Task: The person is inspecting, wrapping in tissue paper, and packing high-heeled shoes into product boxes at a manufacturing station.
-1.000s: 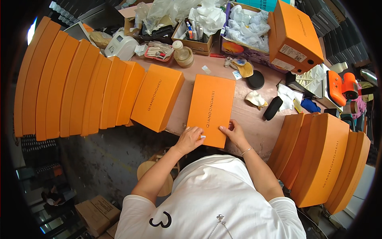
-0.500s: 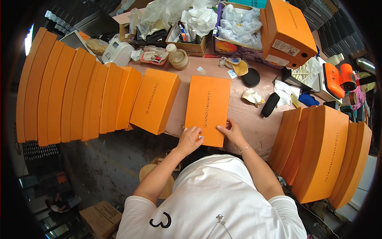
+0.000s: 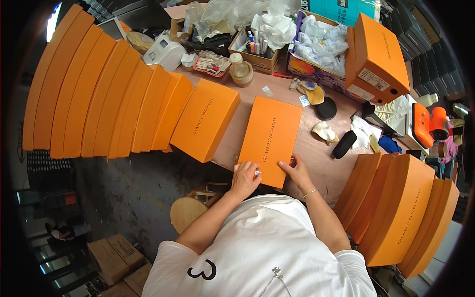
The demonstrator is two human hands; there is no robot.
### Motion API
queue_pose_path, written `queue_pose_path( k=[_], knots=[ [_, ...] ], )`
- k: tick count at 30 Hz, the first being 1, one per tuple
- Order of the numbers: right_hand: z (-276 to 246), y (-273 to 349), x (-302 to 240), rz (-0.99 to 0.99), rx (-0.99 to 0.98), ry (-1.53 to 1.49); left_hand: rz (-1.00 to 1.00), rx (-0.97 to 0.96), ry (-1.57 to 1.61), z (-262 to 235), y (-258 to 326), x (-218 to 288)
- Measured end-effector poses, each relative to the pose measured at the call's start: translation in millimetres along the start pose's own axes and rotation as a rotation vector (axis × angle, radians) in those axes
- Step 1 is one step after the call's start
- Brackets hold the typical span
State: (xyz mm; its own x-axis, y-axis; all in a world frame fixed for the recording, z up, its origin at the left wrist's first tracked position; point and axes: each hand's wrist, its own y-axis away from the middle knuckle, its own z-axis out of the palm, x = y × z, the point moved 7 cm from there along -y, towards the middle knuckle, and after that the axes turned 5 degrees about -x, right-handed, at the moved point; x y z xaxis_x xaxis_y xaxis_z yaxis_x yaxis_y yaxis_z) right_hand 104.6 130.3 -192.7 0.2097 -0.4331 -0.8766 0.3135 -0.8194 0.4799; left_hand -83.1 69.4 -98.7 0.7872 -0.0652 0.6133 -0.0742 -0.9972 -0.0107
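Along our left side, we are looking at a leaning row of orange boxes point(image 3: 104, 99), with one more orange box point(image 3: 205, 126) lying flat at the near edge of the brown worktable point(image 3: 321, 163). Just right of that, we are pressing our left hand point(image 3: 245, 179) with fingers curled against the near left corner of the flat orange lid point(image 3: 271, 139) lying at the table's middle. Our right hand point(image 3: 296, 171) is resting on its near right corner, fingers spread flat, gripping nothing. Farther right, a black oval pad point(image 3: 344, 144) is lying near crumpled cloth, and a second stack of orange boxes point(image 3: 401, 208) is leaning at our right.
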Motion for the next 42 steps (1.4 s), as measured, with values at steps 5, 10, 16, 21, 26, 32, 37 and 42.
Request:
queue_pose_path(
  k=[5, 10, 16, 21, 26, 32, 37, 42],
  knots=[
    [2.0, 6.0, -15.4, 0.005, -0.007, 0.016, -0.009, 0.052, -0.023, 2.4, 4.3, 0.0],
    [1.1, 4.1, -17.4, 0.006, -0.023, -0.004, -0.025, 0.058, -0.060, 7.5, 5.7, -0.2],
    [2.4, 6.3, -22.0, 0.002, -0.033, -0.020, -0.032, 0.107, -0.021, 1.2, 6.2, 3.5],
    [2.2, 2.0, -9.4, -0.010, -0.029, -0.036, -0.068, 0.119, -0.044, 5.7, 6.3, 0.4],
    [1.7, 0.7, -7.5, 0.005, -0.042, -0.003, -0.062, 0.114, -0.069, 8.6, 6.2, -0.1],
    [1.1, 0.6, -7.8, 0.009, -0.055, 0.021, -0.023, 0.131, 0.001, -5.6, 17.7, 6.5],
    [0.3, -1.8, -5.3, -0.035, -0.044, 0.007, -0.123, 0.088, -0.023, 0.4, 17.4, 1.3],
    [0.9, 1.0, -9.7, 0.017, -0.072, 0.025, -0.099, 0.040, -0.058, 5.5, 14.8, 4.9]
  ],
)
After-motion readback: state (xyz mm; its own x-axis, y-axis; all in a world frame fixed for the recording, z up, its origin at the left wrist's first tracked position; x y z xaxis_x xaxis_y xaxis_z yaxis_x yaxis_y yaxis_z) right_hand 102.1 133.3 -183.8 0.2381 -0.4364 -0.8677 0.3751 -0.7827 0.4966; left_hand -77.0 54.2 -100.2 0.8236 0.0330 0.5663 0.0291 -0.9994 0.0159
